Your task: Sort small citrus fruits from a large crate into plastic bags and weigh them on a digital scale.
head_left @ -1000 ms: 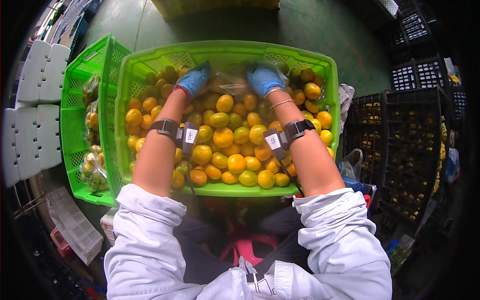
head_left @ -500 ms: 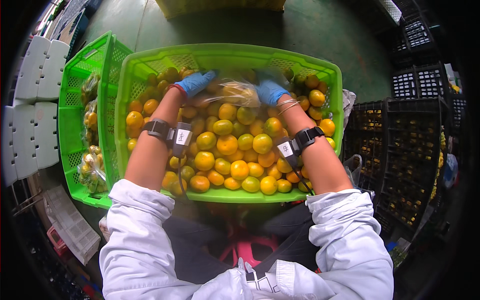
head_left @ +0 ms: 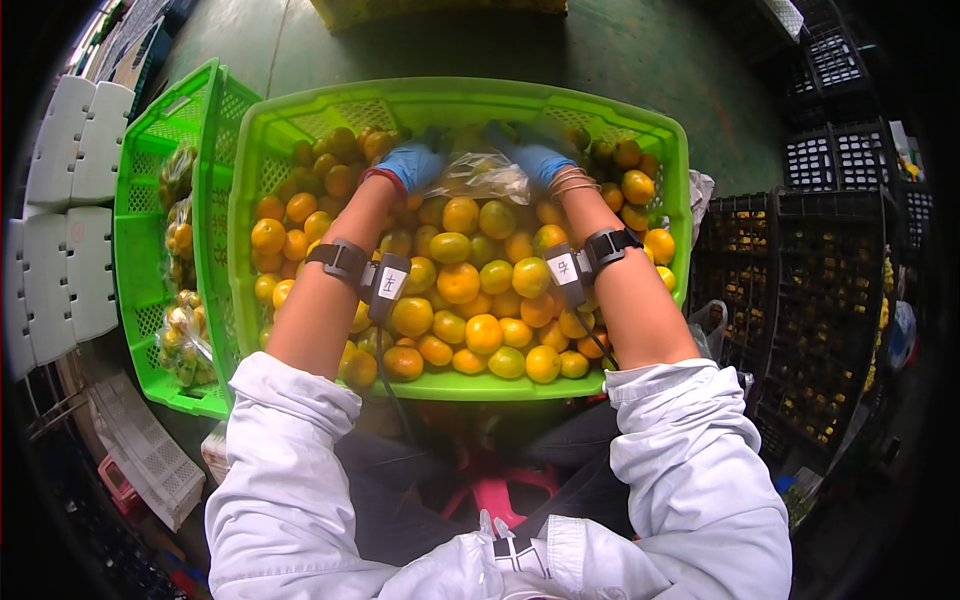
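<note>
Both my hands wear blue gloves and reach to the far side of a large green crate [head_left: 420,388] filled with orange and green-tinged mandarins [head_left: 458,283]. Between them is a clear plastic bag [head_left: 480,178], crinkled and shiny, lying over the fruit. My left hand [head_left: 413,168] grips the bag's left side, and my right hand [head_left: 540,163] has hold of its right side. The fingertips of both are blurred and partly hidden. Whether fruit is inside the bag is hard to make out.
Left of the crate stand more green crates [head_left: 165,385] with bagged fruit [head_left: 187,335]. White panels [head_left: 95,150] are stacked farther left. Black crates [head_left: 820,290] holding fruit line the right. A yellow container [head_left: 440,8] sits at the far edge, on the green floor [head_left: 660,60].
My hands have shifted slightly, with the forearms closer together. The bag between them has moved a little and looks more bunched up.
</note>
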Motion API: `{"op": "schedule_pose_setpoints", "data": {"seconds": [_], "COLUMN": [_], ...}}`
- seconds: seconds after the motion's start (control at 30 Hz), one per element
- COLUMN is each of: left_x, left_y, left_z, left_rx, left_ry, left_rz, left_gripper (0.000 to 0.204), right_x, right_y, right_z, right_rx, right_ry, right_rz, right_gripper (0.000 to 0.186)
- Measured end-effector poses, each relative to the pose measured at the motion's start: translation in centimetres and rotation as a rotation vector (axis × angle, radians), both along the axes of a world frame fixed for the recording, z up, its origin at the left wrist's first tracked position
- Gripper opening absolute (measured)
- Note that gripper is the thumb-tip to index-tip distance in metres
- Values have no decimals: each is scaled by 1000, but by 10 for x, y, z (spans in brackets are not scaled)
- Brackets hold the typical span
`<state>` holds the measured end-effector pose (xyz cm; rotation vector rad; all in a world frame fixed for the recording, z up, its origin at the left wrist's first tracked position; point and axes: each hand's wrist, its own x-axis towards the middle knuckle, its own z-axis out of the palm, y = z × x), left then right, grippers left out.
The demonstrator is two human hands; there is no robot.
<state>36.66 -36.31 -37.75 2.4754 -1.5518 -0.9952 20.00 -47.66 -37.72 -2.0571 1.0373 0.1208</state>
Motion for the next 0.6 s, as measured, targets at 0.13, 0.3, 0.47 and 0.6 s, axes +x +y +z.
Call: {"op": "schedule_pose_setpoints", "data": {"seconds": [0.13,0.3,0.47,0.6], "left_x": [30,3,-8,-4], "left_y": [-3,-9,7,0], "left_z": [-9,10,21,8], "left_rx": [-125,-154,-120,-129], "left_ry": [228,900,1083,889], "left_rz": [-18,466,500,407], "left_gripper": [47,48,52,58], "right_x": [8,-27,-50,-45], "right_y": [-16,-47,-39,-30], "right_z": [-29,-73,-30,-17], "right_rx": [18,442,761,226], "right_ry": [38,-317,-441,-49], "right_rz": [63,-114,-70,251], "right_gripper": [75,79,73,68]}}
